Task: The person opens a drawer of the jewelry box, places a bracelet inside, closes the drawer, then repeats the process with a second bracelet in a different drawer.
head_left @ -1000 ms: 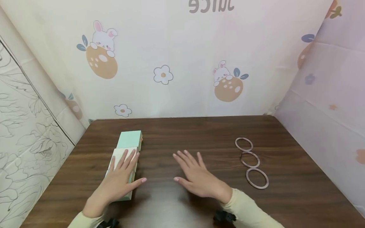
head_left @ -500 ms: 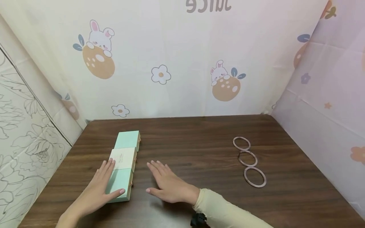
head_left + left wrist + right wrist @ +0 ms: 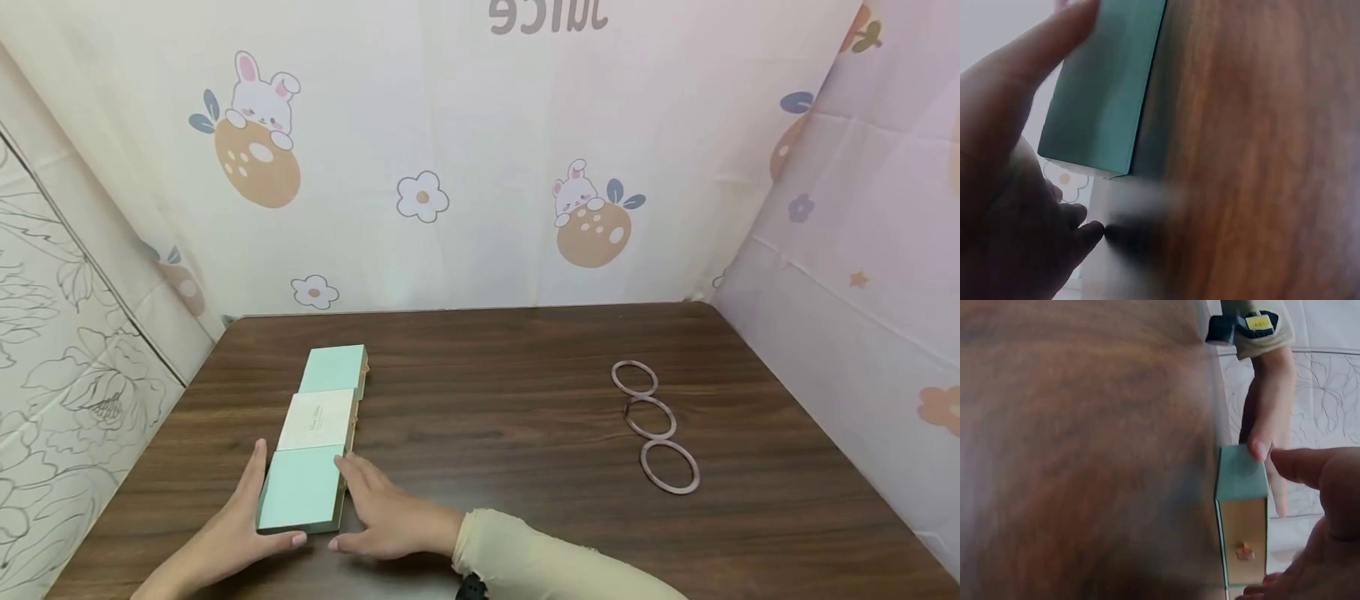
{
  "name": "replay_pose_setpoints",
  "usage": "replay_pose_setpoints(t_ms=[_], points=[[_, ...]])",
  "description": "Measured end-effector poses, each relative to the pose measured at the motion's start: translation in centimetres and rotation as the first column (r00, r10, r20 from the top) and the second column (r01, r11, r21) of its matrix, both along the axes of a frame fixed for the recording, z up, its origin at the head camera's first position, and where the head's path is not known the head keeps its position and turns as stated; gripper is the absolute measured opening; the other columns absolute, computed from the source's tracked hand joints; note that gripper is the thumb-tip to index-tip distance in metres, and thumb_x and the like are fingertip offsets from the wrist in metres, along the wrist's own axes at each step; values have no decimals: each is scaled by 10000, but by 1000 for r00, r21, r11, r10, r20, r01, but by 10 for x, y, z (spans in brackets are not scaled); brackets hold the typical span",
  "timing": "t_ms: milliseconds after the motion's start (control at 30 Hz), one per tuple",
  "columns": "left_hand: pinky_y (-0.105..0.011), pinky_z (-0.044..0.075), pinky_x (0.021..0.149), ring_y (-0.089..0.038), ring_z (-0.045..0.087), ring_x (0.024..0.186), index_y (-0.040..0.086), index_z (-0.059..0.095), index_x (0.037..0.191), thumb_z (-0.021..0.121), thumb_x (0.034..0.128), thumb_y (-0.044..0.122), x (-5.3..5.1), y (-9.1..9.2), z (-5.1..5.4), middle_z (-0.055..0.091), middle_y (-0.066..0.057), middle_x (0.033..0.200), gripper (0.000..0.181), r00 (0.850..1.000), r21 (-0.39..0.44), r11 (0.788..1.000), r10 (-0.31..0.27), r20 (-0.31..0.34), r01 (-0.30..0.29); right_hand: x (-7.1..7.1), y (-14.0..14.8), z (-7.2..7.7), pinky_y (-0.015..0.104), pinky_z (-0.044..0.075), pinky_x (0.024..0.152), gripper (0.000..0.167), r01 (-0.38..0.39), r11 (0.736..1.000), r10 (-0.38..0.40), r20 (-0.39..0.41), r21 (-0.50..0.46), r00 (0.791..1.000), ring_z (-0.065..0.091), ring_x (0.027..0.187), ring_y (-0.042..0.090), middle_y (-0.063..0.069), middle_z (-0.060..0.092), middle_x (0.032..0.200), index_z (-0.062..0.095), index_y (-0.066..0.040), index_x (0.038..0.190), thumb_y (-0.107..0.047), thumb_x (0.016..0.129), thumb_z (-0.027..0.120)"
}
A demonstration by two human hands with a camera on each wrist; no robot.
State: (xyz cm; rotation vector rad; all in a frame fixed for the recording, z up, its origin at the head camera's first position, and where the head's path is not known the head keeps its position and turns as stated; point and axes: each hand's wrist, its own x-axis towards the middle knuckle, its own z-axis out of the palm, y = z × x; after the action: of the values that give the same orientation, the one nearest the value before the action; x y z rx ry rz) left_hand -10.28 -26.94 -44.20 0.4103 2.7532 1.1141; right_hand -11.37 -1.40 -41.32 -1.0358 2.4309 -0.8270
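Note:
Three small boxes lie in a row on the left of the table: a mint-green far box (image 3: 333, 369), a white middle box (image 3: 317, 418) with small print, and a mint-green near box (image 3: 302, 490). My left hand (image 3: 228, 529) is at the near box's left side, fingers straight, thumb by its front end. On the opposite side is my right hand (image 3: 393, 517), its fingertips at the right edge and its thumb held apart. The right wrist view reveals a tan drawer front (image 3: 1242, 531) with a small pinkish tab. Exact finger contact is hard to tell.
Three pale pinkish rings (image 3: 679, 491) lie in a line, nearly touching, on the right of the dark wooden table (image 3: 510, 417). Behind the table hangs a printed cloth (image 3: 495, 250) with rabbits and flowers; more cloth covers both sides.
My left hand has moved off the boxes' tops to the near box's left side. The right hand has come left to its right side. The view shifted slightly; boxes and rings look unmoved.

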Motion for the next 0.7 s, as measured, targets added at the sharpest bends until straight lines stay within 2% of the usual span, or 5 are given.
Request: replay_pose_setpoints(t_ms=[167,233,367,600,700], points=[[-272,287,1026,-553,187,1310,-16,-149,1481,816,742,350,0,-2,1,26,-385,1487,1271,1000,16,1000,-23,0,23,4,-10,-1,338,294,1059,825,46,999,-46,-14,-23,999,162,1407,222,135,121,1547,90,-78,1519,-358,934,600],[-221,312,985,-532,235,1301,-54,-114,1478,808,749,359,0,-2,2,83,-395,1475,1246,999,-2,999,-34,-7,34,6,-14,-2,320,317,1040,784,65,997,-65,-20,-34,998,212,1387,222,142,169,1522,149,-55,1499,-333,930,612],[-490,346,969,-547,265,1283,-120,-69,1457,789,764,374,-1,-2,5,117,-419,1452,1209,998,-38,997,-60,-8,60,7,-18,-5,277,363,990,694,96,994,-98,-19,-51,995,312,1329,216,141,244,1455,234,-31,1457,-278,934,617],[-314,317,1006,-545,229,1301,-138,-23,1456,787,756,382,-2,0,8,102,-403,1465,1190,999,-39,998,-51,7,51,7,-24,-6,217,390,934,580,139,986,-139,8,-96,990,423,1235,160,163,240,1436,257,-15,1450,-187,974,541],[-534,335,953,-545,275,1280,-159,4,1447,794,751,378,0,3,9,142,-415,1449,1181,999,-66,997,-46,-14,45,8,-24,-7,211,386,936,556,152,982,-153,-4,-112,988,433,1222,156,171,258,1419,278,2,1437,-153,971,539]])
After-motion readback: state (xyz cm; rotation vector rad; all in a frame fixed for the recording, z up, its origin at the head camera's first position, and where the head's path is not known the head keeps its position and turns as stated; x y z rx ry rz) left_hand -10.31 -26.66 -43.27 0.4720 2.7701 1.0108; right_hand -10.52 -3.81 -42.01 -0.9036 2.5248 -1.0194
